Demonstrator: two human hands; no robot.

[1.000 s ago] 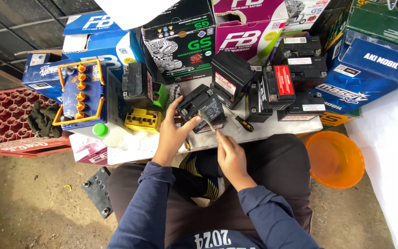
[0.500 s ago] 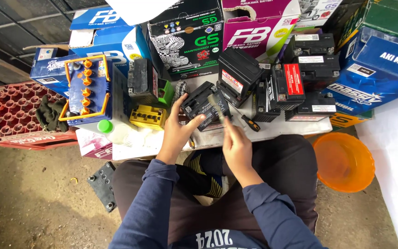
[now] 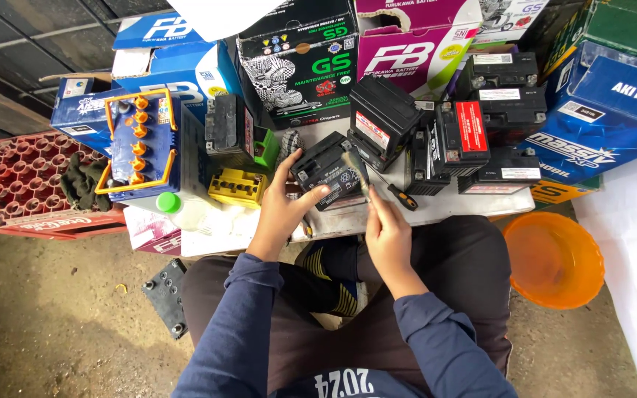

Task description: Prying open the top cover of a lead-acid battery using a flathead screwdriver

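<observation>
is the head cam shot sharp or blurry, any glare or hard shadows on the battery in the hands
Head view: sharp across the frame, soft even daylight, no hard shadows. The small black battery under the left hand shows only a faint sheen. The flat tool in the right hand looks slightly soft. Box edges bow near the frame edges.

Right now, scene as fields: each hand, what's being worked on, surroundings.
left hand: steadies a small black battery, tilted on the white board
right hand: holds a flat grey tool against the battery
beside: screwdriver, yellow part
behind: black batteries, printed boxes
floor: orange basin, red crate
</observation>
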